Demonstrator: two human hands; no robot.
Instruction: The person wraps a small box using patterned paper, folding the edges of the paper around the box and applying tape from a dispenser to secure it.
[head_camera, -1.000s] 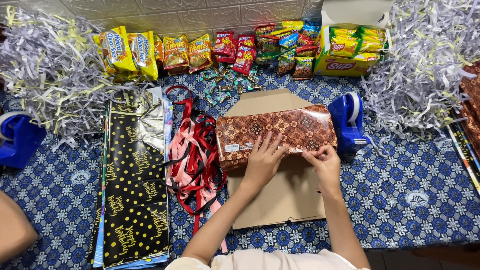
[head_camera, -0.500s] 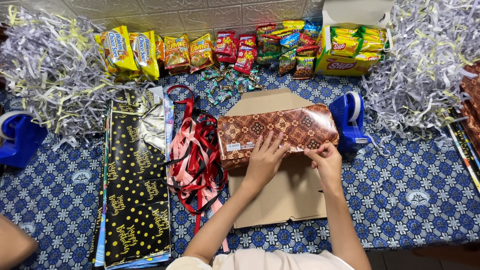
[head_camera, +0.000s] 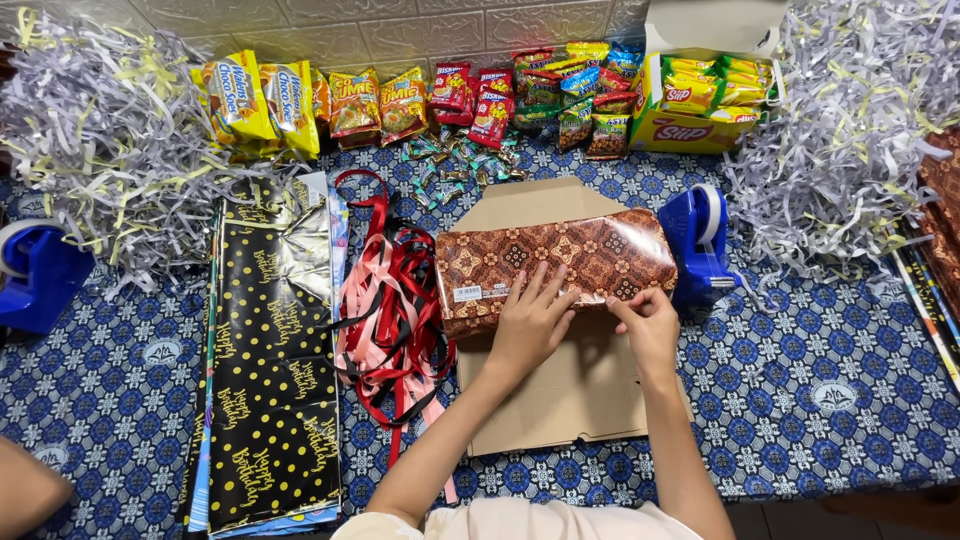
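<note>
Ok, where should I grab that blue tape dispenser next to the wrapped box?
Probably grip the tape dispenser across its narrow blue body, coming from above. It stands upright beside the wrapped box, with paper shreds behind it, so the top is the clearest approach.

hands (head_camera: 585, 320) pressing wrapped box (head_camera: 555, 262), cardboard (head_camera: 560, 385)

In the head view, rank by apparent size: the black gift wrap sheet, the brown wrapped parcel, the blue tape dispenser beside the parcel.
1. Black gift wrap sheet, largest.
2. Brown wrapped parcel, under both hands.
3. Blue tape dispenser, smallest.
All lie on the same table, so the order looks sound.
</note>
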